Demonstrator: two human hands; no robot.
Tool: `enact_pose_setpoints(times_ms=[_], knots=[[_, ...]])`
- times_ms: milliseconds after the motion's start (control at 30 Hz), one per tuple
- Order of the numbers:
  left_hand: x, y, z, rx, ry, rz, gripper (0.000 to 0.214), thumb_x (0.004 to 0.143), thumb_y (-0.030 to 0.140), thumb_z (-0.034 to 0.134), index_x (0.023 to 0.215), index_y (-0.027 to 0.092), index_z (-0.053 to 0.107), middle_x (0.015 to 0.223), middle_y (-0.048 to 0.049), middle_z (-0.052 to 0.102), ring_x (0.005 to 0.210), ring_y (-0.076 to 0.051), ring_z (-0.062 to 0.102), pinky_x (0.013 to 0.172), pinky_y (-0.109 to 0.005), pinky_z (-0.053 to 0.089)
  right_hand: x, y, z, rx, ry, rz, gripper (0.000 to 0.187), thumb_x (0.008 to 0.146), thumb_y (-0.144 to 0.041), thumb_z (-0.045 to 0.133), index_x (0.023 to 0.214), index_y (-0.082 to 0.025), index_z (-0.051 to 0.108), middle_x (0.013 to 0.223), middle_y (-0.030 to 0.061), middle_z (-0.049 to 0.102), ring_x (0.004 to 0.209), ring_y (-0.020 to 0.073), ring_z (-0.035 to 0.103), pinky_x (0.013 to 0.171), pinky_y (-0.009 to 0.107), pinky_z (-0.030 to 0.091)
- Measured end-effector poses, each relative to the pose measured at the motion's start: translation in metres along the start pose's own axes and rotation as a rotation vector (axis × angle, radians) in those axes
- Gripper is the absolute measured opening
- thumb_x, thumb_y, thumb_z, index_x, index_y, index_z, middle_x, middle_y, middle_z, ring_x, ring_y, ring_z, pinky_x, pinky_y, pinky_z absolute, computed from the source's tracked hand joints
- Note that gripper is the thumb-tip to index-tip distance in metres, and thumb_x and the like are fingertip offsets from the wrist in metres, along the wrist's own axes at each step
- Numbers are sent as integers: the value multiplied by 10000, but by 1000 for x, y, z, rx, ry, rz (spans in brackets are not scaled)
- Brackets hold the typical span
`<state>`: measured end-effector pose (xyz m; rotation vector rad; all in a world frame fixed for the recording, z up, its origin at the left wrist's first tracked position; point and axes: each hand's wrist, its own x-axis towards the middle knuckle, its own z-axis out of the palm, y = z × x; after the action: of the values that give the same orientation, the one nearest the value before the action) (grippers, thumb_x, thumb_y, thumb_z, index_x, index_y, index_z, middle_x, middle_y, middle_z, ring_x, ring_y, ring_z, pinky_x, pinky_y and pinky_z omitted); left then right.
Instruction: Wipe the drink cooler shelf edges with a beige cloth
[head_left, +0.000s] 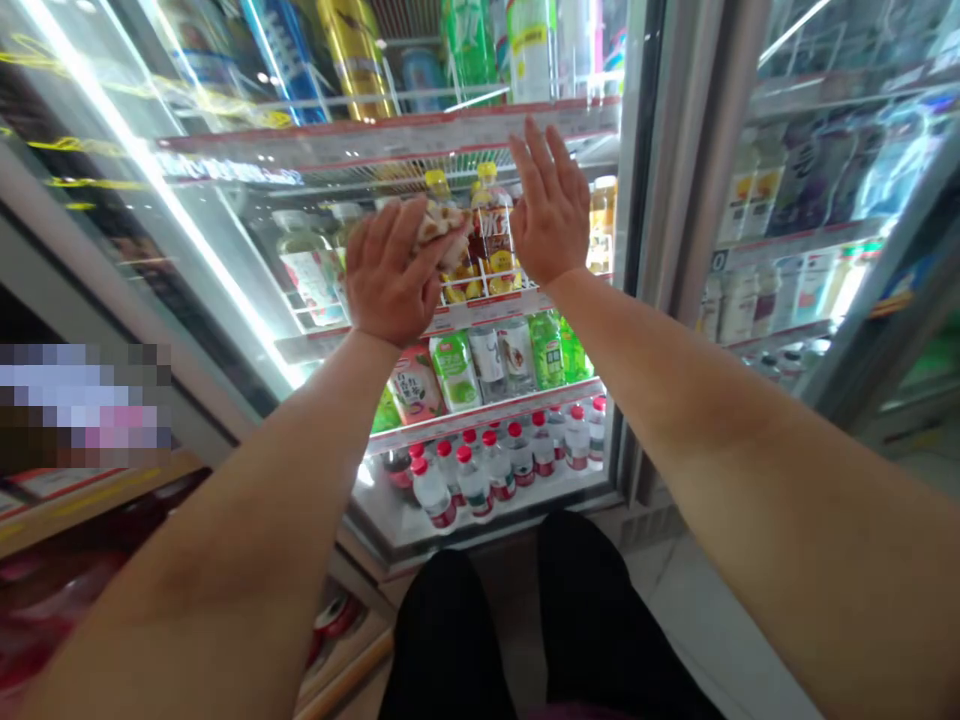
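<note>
I face an open drinks fridge. My left hand (390, 275) is raised in front of the middle shelf (480, 308) with its fingers closed round a crumpled pale cloth (442, 225). My right hand (549, 205) is up beside it, fingers stretched out and together, palm toward the bottles, holding nothing. Between the two hands stands a yellow-capped bottle (491, 235) with a red and yellow label. The cloth touches or nearly touches the bottles behind it.
The fridge's glass door (112, 200) is swung open on the left. Green-labelled bottles (547, 350) fill the shelf below, red-capped water bottles (480, 470) the bottom one. A second, shut fridge (810, 200) stands to the right. My dark-trousered knees (517, 620) show at the bottom.
</note>
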<state>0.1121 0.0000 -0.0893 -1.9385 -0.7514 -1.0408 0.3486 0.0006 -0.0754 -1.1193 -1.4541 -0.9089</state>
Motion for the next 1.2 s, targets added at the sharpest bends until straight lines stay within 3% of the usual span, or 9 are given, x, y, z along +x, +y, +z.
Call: enact_pose_setpoints(times_ms=[133,267,367,467,667,800,967,1133,1200], knots=[[0,2,-1,86,128,-84,492,983,290,424,1468,316,499,1625,121,203,1496,-254,230,1209,-556,236,0,-1,0,17,-6,7,621,933,-189,293,1547,-258,344,1629,-49,296,1541,141,182,1281,406,230],[0,3,-2,-24,23,-10,446,1008,318,429,1444,311,522,1619,86,250,1497,-269,221,1226,-562,183,0,-1,-1,29,-13,7,631,922,-179,320,1548,-252,341,1628,-38,303,1542,154,184,1282,424,233],[0,4,-2,-74,83,-113,452,1032,375,373,1456,279,498,1632,74,215,1509,-278,183,1242,-568,112,-1,-1,-2,-8,-5,2,627,927,-186,319,1546,-282,335,1620,-62,314,1538,155,198,1276,428,239],[0,3,-1,5,160,-196,489,1021,398,349,1472,259,479,1641,80,167,1517,-260,160,1235,-568,152,-1,0,-1,-45,0,-11,608,937,-195,311,1542,-231,356,1620,-37,324,1533,160,221,1267,379,251],[-3,3,-1,-81,-86,25,470,990,463,382,1401,305,548,1610,98,265,1514,-243,193,1253,-544,130,0,1,3,-43,21,-15,625,915,-167,321,1536,-223,362,1617,-27,336,1532,174,227,1264,407,259],[-2,6,-2,-29,78,-162,509,1012,443,355,1487,292,462,1647,100,132,1527,-254,123,1247,-562,108,0,1,3,-55,18,-11,620,922,-184,311,1537,-256,357,1616,-48,329,1530,154,228,1261,395,266],[-2,6,-2,-78,-89,-72,488,995,471,372,1445,326,495,1629,124,193,1528,-207,116,1261,-536,81,0,1,2,-40,16,-8,608,935,-200,295,1538,-232,362,1617,-42,327,1530,155,228,1266,389,253],[-3,6,-1,-33,65,-183,504,1019,443,339,1486,297,457,1647,113,115,1532,-240,105,1258,-537,74,0,0,-1,15,-16,10,620,927,-190,306,1541,-263,352,1623,-54,305,1538,147,197,1277,422,237],[-3,6,-1,-20,39,-154,509,1008,453,356,1481,301,464,1645,113,130,1532,-234,107,1259,-520,88,-1,0,-1,16,-23,11,619,929,-196,306,1543,-258,349,1626,-53,300,1540,143,187,1279,414,232]])
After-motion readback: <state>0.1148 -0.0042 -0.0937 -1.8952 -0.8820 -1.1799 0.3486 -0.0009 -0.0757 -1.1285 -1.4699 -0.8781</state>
